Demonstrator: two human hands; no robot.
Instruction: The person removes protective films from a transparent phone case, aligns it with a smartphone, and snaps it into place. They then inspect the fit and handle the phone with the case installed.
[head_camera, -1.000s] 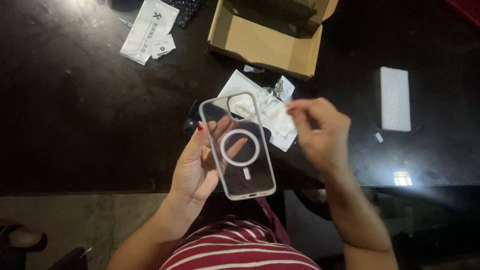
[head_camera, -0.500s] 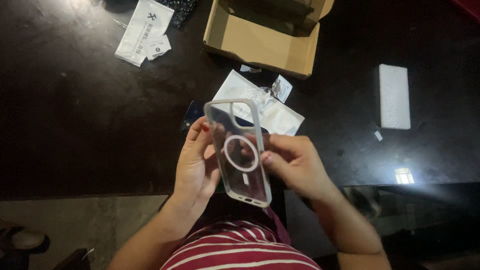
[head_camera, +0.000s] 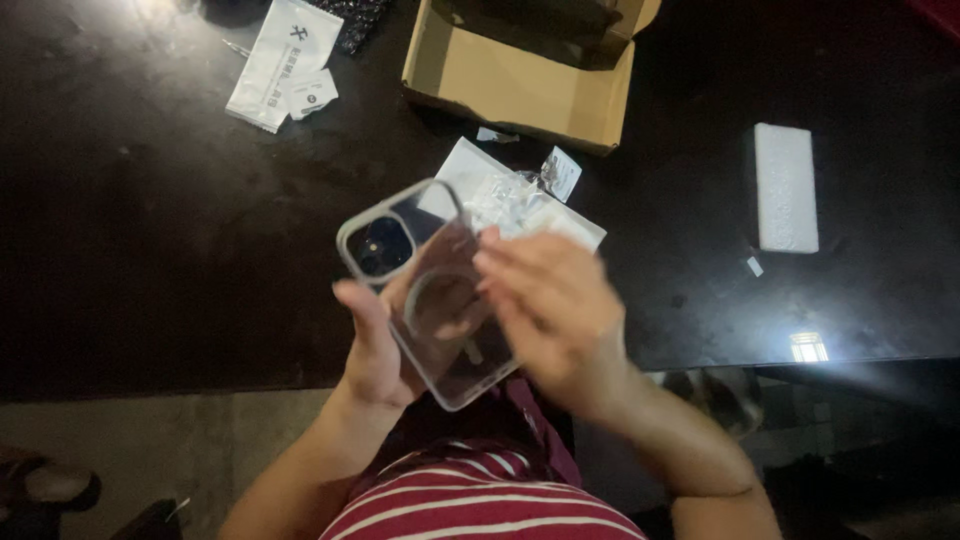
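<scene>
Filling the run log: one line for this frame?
left hand: holds clear phone case | right hand: on case, blurred | black table: cardboard box, white block

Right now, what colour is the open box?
Brown cardboard box, best in the head view.

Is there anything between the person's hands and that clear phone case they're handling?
Nothing visible. The left hand grips the clear phone case along its edge, and the right hand lies directly across its face, blurred in this view. The cardboard box, plastic wrappers and white block all lie apart on the black table.
</scene>
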